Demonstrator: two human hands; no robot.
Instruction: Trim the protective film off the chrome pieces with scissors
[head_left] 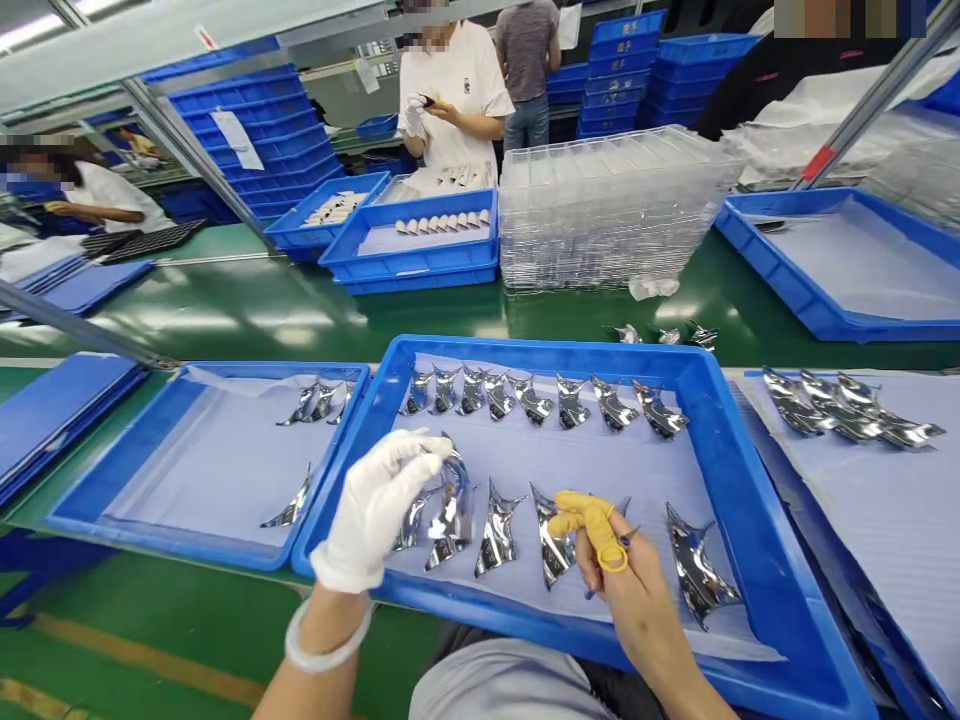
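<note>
- My left hand (375,510), in a white glove, is clamped on a curved chrome piece (454,512), fingertips pinching its upper end. The piece stands up off the tray sheet, just beside a second chrome piece (411,520).
- My right hand (634,600) is bare except for yellow finger cots (585,520). Thumb and forefinger are together on a thin dark tool (628,540), exact type too small to tell. A yellow ring (613,558) sits there too; cannot tell if it is on the tool or the finger.
- Nearest my right hand: two more chrome pieces, one to the left (553,535) and one to the right (701,565).
- All of these are in the front row of a blue plastic tray (525,348), lying on a pale lilac sheet (600,460).
- Back row in the same tray: eight chrome pieces, side by side, from (416,393) to (658,408).
- Pale bangle (328,640) on my left wrist.
- Left of it, a second blue tray (187,450) holds a few chrome pieces (311,402).
- Right of it, a lilac-sheeted tray holds a chrome cluster (832,405).
- Beyond: clear plastic trays stacked (607,205) on the green bench (225,310), and a co-worker (450,90) in a white T-shirt, handling something small.
</note>
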